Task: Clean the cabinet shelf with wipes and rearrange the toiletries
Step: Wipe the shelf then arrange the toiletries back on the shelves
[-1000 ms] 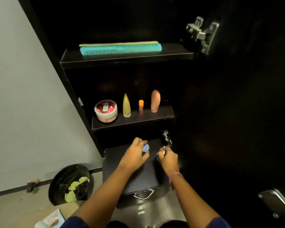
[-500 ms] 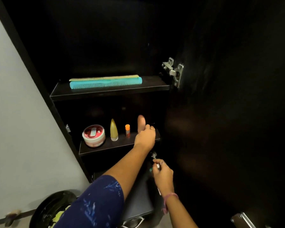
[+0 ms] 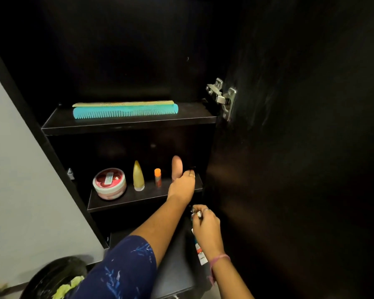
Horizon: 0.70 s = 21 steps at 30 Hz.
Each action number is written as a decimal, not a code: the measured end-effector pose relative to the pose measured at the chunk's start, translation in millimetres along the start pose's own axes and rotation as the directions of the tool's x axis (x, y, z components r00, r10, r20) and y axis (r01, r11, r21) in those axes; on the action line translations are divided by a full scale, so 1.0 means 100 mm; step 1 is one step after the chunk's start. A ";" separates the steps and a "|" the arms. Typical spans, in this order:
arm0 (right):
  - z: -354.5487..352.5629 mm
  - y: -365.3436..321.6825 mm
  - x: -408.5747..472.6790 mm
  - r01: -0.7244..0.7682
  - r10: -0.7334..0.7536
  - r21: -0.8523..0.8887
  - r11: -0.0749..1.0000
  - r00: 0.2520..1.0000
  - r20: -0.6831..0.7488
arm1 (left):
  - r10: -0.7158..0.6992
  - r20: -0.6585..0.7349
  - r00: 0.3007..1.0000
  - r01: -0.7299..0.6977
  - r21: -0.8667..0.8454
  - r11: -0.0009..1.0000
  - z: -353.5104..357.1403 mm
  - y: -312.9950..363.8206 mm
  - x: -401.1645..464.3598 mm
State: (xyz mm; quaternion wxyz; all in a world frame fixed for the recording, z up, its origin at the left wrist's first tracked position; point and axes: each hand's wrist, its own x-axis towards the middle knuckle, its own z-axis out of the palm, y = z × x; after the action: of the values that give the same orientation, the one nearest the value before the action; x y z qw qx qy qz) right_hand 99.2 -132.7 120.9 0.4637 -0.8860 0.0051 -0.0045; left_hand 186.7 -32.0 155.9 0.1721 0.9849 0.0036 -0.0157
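Head view looks into a dark cabinet. On the upper shelf (image 3: 127,124) lie a teal comb (image 3: 125,112) and a yellow comb (image 3: 123,103) just behind it. The lower shelf (image 3: 125,200) holds a round red-lidded jar (image 3: 109,183), a yellow tube (image 3: 138,175), a small orange-capped stick (image 3: 157,177) and a peach tube (image 3: 177,167), all upright in a row. The left hand (image 3: 183,186) rests at the shelf's right end beside the peach tube, fingers curled; what it grips is hidden. Lower down, the right hand (image 3: 206,225) is closed around a thin tube (image 3: 199,249) and some small items.
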 end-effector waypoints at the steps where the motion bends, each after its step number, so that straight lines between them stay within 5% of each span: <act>1: -0.02 -0.04 0.01 0.013 -0.013 -0.014 1.000 1.000 -0.005 | 0.013 -0.005 1.000 -0.013 -0.026 1.000 -0.01 -0.02 -0.04; 6: -0.26 -0.35 0.02 0.122 -0.134 -0.114 0.986 0.986 -0.101 | 0.055 -0.037 0.998 -0.058 -0.097 0.994 -0.04 -0.05 -0.38; 12: -0.74 -1.14 0.09 0.251 -0.244 0.012 0.968 0.950 -0.193 | 0.066 -0.089 0.994 -0.076 -0.113 0.991 -0.18 -0.14 -0.80; 21: -1.25 -2.61 0.58 0.532 -0.511 -0.038 0.846 0.788 -0.345 | 0.026 -0.157 0.987 -0.054 -0.174 0.983 -0.42 -0.45 -1.10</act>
State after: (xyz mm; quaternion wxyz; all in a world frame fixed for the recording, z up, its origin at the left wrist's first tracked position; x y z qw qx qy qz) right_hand 156.9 -87.7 407.2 0.4631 -0.8237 -0.1592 -0.2859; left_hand 77.4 24.8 183.3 0.2590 0.9637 -0.0017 0.0644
